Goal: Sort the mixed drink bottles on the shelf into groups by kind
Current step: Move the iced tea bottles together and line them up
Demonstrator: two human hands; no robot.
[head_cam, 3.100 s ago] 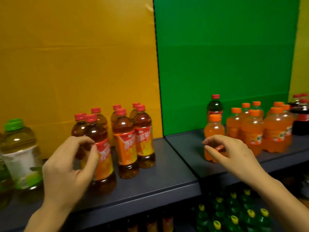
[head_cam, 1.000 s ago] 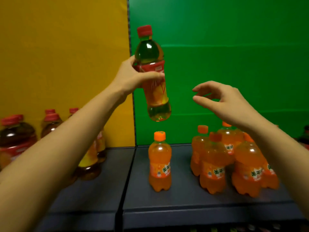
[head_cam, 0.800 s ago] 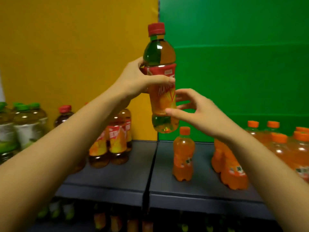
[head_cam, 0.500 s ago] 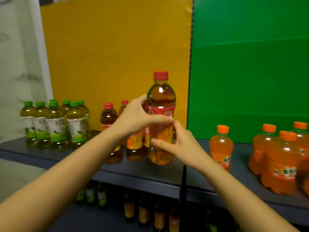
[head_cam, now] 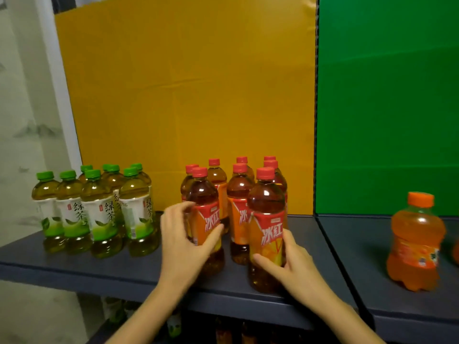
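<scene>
Several red-capped iced tea bottles stand grouped on the dark grey shelf (head_cam: 111, 266) before the yellow backboard. My right hand (head_cam: 293, 264) grips the front-right iced tea bottle (head_cam: 266, 207), which stands upright near the shelf's front edge. My left hand (head_cam: 182, 244) curls round the front-left iced tea bottle (head_cam: 202, 194), thumb on its red and orange label. Several green-capped green tea bottles (head_cam: 99, 209) stand in a cluster at the left. One orange soda bottle (head_cam: 414, 239) stands on the right shelf section before the green backboard.
A seam (head_cam: 330, 244) divides the left shelf section from the right one. A white wall panel (head_cam: 27, 120) borders the shelf at the left. More bottles show dimly on a lower shelf (head_cam: 223, 331). Bare shelf lies between the iced tea group and the orange soda.
The iced tea bottle held up in both hands has come down onto the shelf at the group's front right. My left hand has let it go and moved to the front-left bottle.
</scene>
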